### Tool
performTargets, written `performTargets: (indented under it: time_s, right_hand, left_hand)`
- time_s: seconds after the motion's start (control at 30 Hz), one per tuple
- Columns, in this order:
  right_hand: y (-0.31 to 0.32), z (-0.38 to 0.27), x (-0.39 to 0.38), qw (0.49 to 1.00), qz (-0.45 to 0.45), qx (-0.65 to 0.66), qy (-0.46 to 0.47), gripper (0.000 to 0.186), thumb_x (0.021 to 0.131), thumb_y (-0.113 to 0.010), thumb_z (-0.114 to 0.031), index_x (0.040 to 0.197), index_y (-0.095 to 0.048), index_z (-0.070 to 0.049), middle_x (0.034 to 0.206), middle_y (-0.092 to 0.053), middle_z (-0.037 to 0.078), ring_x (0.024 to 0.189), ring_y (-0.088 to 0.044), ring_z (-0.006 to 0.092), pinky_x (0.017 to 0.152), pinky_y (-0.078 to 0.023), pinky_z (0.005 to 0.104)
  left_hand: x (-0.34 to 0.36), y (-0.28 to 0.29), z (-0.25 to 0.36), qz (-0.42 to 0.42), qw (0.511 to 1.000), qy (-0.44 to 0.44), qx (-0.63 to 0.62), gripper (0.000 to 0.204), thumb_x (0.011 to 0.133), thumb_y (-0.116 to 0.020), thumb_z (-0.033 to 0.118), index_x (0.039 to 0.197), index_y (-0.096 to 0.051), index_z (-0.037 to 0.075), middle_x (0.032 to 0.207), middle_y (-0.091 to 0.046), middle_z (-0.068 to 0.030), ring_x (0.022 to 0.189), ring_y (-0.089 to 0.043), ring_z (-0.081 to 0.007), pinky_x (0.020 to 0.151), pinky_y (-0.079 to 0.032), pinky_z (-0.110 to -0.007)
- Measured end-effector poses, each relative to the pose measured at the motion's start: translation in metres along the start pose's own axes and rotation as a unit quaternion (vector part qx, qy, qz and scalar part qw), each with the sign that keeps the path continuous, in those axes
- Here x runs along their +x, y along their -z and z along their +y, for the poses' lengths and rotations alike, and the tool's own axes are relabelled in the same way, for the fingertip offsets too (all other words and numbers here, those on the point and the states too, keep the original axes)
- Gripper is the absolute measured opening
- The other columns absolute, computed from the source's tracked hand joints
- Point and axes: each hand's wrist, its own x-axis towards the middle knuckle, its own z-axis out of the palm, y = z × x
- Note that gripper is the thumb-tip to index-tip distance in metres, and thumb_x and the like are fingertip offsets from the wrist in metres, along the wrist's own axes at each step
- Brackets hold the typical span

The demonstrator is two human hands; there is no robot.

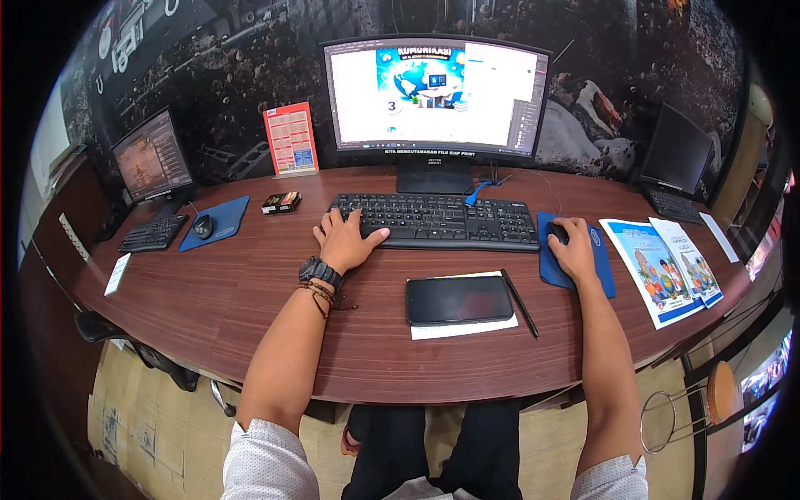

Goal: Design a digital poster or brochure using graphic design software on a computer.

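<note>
My left hand point(346, 242) rests at the left end of a black keyboard point(450, 218), its fingers spread over the keys and the thumb stretched to the right. A dark watch point(320, 271) and beaded bracelets circle that wrist. My right hand point(575, 250) is curved over a black computer mouse point(559, 234) on a blue mouse pad point(553, 273). Behind the keyboard stands a lit monitor point(500, 125) showing a blue and white design. A black smartphone point(459, 300) lies on white paper between my forearms, with a black pen point(521, 307) beside it.
Printed booklets point(652, 268) lie right of the mouse pad. At left are a small dark box point(281, 202), a red-framed calendar point(291, 140), another mouse point(203, 226) and a second monitor point(152, 156). A dark monitor point(677, 148) stands far right. A stool point(720, 392) is below the desk's right edge.
</note>
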Motion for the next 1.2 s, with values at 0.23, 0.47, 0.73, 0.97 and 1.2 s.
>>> performTargets:
  time_s: [0.23, 0.47, 0.73, 0.97, 1.2]
  right_hand:
    - [0.0007, -0.0008, -0.0002, 1.000, 0.003, -0.004, 0.002, 0.038, 0.083, -0.068, -0.021, 0.119, -0.067, -0.008, 0.125, -0.056, 0.017, 0.115, -0.058, 0.0372, 0.099, -0.048, 0.0431]
    - [-0.0002, 0.0011, -0.0006, 1.000, 0.005, 0.005, 0.013, 0.037, 0.084, -0.069, -0.021, 0.118, -0.067, -0.008, 0.125, -0.055, 0.018, 0.115, -0.058, 0.0379, 0.098, -0.048, 0.0436]
    - [0.0002, -0.0001, -0.0003, 1.000, -0.001, 0.015, 0.022, 0.036, 0.084, -0.070, -0.021, 0.117, -0.068, -0.008, 0.125, -0.056, 0.018, 0.115, -0.058, 0.0379, 0.098, -0.048, 0.0435]
    - [0.0002, 0.0018, -0.0003, 1.000, 0.005, 0.012, 0.025, 0.035, 0.083, -0.069, -0.020, 0.116, -0.069, -0.008, 0.123, -0.056, 0.018, 0.114, -0.059, 0.0380, 0.098, -0.048, 0.0433]
    - [-0.0018, 0.0026, 0.0011, 1.000, 0.000, 0.016, 0.024, 0.035, 0.083, -0.069, -0.021, 0.116, -0.069, -0.007, 0.123, -0.056, 0.018, 0.113, -0.059, 0.0384, 0.098, -0.048, 0.0435]
  left_hand:
    - [-0.0014, 0.0008, 0.0007, 0.001, 1.000, -0.005, 0.005, 0.093, 0.086, -0.057, 0.071, 0.146, -0.045, 0.001, 0.150, -0.031, -0.0334, 0.144, -0.021, -0.0483, 0.113, -0.013, -0.067]
    - [-0.0011, 0.0013, 0.0012, -0.004, 1.000, -0.004, 0.002, 0.093, 0.086, -0.058, 0.071, 0.146, -0.045, 0.002, 0.151, -0.030, -0.0331, 0.144, -0.020, -0.0482, 0.113, -0.013, -0.068]
    - [-0.0017, 0.0008, 0.0005, 0.003, 1.000, -0.004, 0.002, 0.092, 0.086, -0.059, 0.070, 0.146, -0.045, 0.001, 0.150, -0.031, -0.0336, 0.144, -0.020, -0.0482, 0.113, -0.013, -0.068]
    - [-0.0026, 0.0029, 0.0032, -0.004, 1.000, -0.002, 0.004, 0.092, 0.086, -0.058, 0.070, 0.146, -0.044, 0.001, 0.150, -0.031, -0.0334, 0.143, -0.022, -0.0480, 0.113, -0.013, -0.067]
    - [-0.0034, 0.0026, 0.0020, 0.001, 1.000, -0.002, 0.005, 0.092, 0.087, -0.057, 0.070, 0.147, -0.044, 0.002, 0.150, -0.031, -0.0324, 0.143, -0.022, -0.0475, 0.113, -0.013, -0.066]
